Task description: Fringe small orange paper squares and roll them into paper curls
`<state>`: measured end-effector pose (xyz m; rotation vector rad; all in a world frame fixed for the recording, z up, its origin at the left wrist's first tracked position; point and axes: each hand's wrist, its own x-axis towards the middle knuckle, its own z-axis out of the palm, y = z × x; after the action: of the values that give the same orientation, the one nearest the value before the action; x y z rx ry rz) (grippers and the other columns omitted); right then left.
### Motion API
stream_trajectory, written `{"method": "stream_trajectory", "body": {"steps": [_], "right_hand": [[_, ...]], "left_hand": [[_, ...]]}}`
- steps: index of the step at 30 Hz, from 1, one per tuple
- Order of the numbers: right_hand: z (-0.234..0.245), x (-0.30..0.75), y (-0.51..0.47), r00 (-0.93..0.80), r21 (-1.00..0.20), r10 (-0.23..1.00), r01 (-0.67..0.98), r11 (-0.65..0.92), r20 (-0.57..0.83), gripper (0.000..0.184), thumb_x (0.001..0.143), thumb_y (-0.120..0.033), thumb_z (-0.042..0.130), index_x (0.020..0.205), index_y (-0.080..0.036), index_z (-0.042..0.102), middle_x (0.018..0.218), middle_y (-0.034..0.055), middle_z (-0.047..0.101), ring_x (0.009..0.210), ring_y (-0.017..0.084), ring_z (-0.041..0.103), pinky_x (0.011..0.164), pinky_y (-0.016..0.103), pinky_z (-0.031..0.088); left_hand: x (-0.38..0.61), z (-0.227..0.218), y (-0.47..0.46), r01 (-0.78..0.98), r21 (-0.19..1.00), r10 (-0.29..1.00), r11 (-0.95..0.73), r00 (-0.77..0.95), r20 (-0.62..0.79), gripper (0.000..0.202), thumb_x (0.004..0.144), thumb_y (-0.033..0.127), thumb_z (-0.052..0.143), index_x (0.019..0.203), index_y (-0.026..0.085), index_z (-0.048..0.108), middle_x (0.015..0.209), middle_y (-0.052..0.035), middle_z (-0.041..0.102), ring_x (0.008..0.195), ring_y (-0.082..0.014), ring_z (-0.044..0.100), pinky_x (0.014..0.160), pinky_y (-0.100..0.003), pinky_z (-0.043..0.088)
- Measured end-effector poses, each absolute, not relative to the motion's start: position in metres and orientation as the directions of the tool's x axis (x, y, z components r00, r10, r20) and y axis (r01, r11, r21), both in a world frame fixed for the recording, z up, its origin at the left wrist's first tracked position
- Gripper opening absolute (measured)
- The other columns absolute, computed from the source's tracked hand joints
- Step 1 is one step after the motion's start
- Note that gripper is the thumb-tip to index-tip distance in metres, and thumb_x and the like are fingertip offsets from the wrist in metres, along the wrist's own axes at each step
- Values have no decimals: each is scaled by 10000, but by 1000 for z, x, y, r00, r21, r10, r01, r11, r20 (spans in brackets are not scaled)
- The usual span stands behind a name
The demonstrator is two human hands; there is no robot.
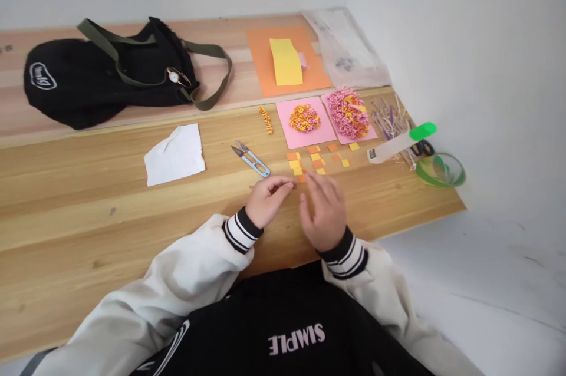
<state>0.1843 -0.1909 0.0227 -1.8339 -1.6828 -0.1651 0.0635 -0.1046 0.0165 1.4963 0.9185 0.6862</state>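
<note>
My left hand (269, 200) is closed in a pinch just above the table; whatever its fingertips hold is too small to make out. Beside it, my right hand (325, 211) is open, thumb apart, its fingers stretched toward small orange and yellow paper squares (295, 164). One orange square (301, 178) lies between the hands. Blue-handled thread snips (251, 159) rest beyond my left hand. Farther back, a pink sheet (287, 134) bears a pile of tiny orange and pink pieces (305, 118), and a larger, mostly pink heap (348, 112) sits on another pink sheet.
A black bag (88, 78) with a watch (174, 76) on it lies at the back left. White paper (177, 155) is left of the snips. At right are a green-capped glue bottle (393, 145), scissors (422, 148), a tape roll (427, 174) and the table's edge.
</note>
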Motion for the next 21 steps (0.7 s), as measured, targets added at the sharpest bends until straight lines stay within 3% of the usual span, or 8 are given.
{"method": "stream_trajectory", "body": {"steps": [3, 7, 11, 16, 18, 21], "right_hand": [[24, 156, -190, 67, -358, 866, 924, 134, 495, 420, 836, -166, 434, 1231, -79, 548, 1208, 139, 615, 1143, 231, 516, 982, 385, 433], [22, 144, -186, -13, -315, 868, 929, 194, 496, 404, 838, -176, 448, 1206, -62, 569, 1207, 133, 621, 1135, 239, 509, 977, 381, 423], [23, 134, -184, -93, -337, 886, 903, 267, 454, 379, 838, -185, 457, 1177, -77, 589, 1229, 128, 610, 1129, 239, 511, 960, 380, 425], [26, 125, -168, -122, -501, 901, 796, 340, 417, 324, 856, -184, 419, 1125, -135, 593, 1207, 115, 612, 1145, 201, 520, 985, 365, 418], [28, 125, -152, -76, -524, 913, 798, 298, 402, 300, 850, -198, 425, 1090, -142, 595, 1135, 112, 636, 1089, 206, 543, 971, 372, 418], [31, 124, -122, 128, -455, 960, 891, -1, 247, 338, 814, -214, 469, 1119, -111, 573, 1095, 143, 624, 1043, 268, 530, 923, 418, 410]], "left_hand": [[57, 21, -108, 64, 978, 868, 197, 453, -205, 181, 706, 316, 597, 740, 153, 670, 708, -35, 683, 700, -160, 615, 699, -290, 507], [39, 20, -106, -28, 948, 887, 318, 362, -287, 221, 654, 362, 648, 695, 147, 674, 642, -17, 652, 664, -144, 585, 683, -269, 488], [23, 16, -106, -45, 956, 915, 290, 306, -263, 253, 666, 401, 648, 673, 149, 672, 674, -22, 661, 684, -144, 586, 705, -269, 482], [3, 13, -96, 49, 986, 949, 161, 267, -168, 209, 712, 344, 587, 633, 155, 631, 622, -8, 625, 638, -134, 563, 660, -253, 456], [-6, 11, -86, 123, 989, 960, 77, 258, -107, 207, 738, 306, 543, 598, 160, 589, 565, 7, 574, 583, -122, 521, 614, -243, 422], [-22, 9, -70, 224, 973, 970, -57, 245, 1, 213, 764, 258, 485, 580, 166, 542, 572, 3, 546, 582, -125, 501, 613, -249, 390]]}}
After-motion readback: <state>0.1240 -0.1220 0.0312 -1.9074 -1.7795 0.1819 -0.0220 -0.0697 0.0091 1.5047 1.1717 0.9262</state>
